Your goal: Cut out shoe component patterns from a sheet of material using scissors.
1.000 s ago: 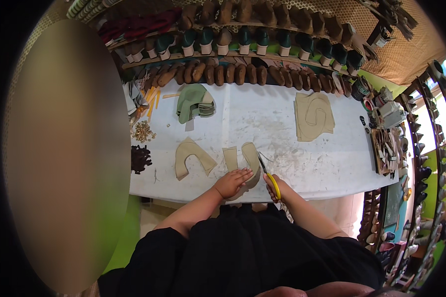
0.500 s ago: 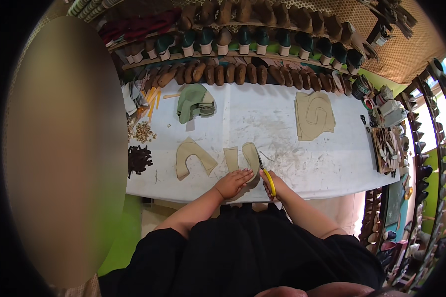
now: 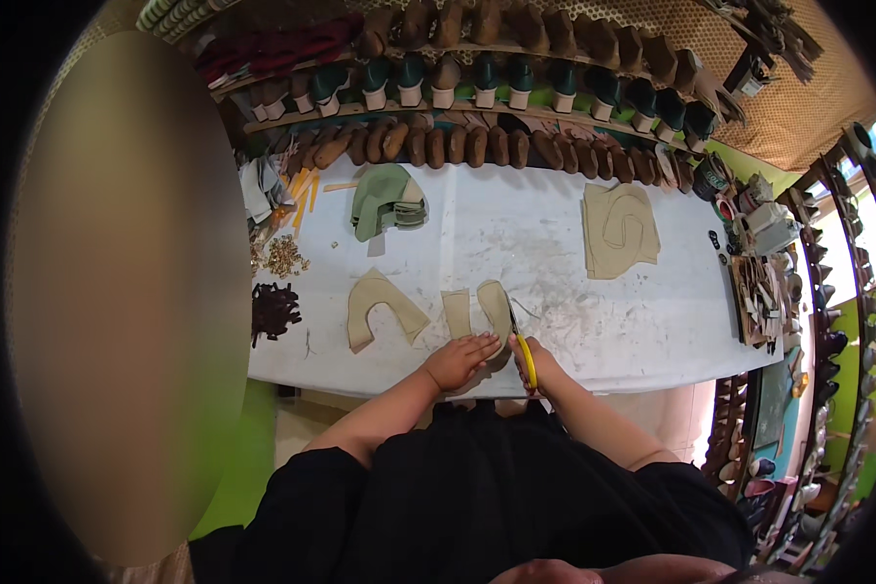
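Observation:
A curved beige material piece (image 3: 493, 300), leather or fabric by its look, lies near the table's front edge. My left hand (image 3: 464, 362) is over its lower end, fingers together and pointing right, holding it; the thumb is hidden. My right hand (image 3: 542, 367) grips yellow-handled scissors (image 3: 527, 362), fingers wrapped through the handles. Their narrow blades point away from me along the piece's right edge. Just left of that piece rests a small beige strip (image 3: 456, 313), partly behind my left fingers. Farther left is an arch-shaped beige piece (image 3: 372, 297).
Beige sheets with a curved outline (image 3: 613, 229) and a stack of green cut pieces (image 3: 384, 200) lie farther back on the white table (image 3: 496, 214). Gold bits (image 3: 284, 256) and dark bits (image 3: 274, 311) are heaped at left. Shoe lasts (image 3: 457, 146) line the back. A large blurred shape hides the far left.
The whole view has shifted very slightly. My right hand and the scissors have barely moved against the piece, and my left hand keeps its place.

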### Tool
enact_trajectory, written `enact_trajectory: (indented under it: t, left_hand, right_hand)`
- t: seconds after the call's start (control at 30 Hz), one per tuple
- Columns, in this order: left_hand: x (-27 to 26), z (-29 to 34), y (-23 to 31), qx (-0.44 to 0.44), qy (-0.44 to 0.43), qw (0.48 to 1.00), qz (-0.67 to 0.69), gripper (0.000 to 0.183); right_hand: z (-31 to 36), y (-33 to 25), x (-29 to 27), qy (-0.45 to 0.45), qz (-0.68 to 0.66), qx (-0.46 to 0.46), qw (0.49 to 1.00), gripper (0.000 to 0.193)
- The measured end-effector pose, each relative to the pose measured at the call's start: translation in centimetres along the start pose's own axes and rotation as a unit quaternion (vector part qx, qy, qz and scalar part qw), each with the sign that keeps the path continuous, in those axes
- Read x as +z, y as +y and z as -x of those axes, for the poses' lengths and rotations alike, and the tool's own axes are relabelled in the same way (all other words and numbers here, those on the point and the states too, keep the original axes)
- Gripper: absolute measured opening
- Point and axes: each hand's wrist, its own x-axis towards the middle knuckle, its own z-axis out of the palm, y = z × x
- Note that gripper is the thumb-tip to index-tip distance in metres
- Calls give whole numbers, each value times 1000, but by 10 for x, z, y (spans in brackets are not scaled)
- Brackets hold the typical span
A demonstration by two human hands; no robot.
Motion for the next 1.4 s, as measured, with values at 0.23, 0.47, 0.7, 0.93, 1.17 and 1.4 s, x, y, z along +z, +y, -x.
enact_trajectory:
  t: [0.23,0.47,0.7,0.93,1.17,1.4]
  left_hand:
    - [9,2,-9,-8,-20,1000,-3,51]
    - [8,3,-8,-13,-18,1000,8,51]
    - [6,1,-3,-16,-55,998,20,50]
    - [5,1,-3,-8,-56,998,17,51]
    - [6,2,-4,-8,-56,998,-1,51]
    - [8,3,-4,-5,-53,999,-4,51]
  right_hand:
    - [-10,10,0,24,57,-17,998,76]
    - [1,-3,-5,39,71,-8,997,74]
    - [2,-6,-10,24,27,-1,999,75]
    - [2,-8,-11,60,110,-1,992,75]
    - [-6,6,-12,93,192,-100,972,68]
    - [-10,9,-7,103,165,-114,974,69]
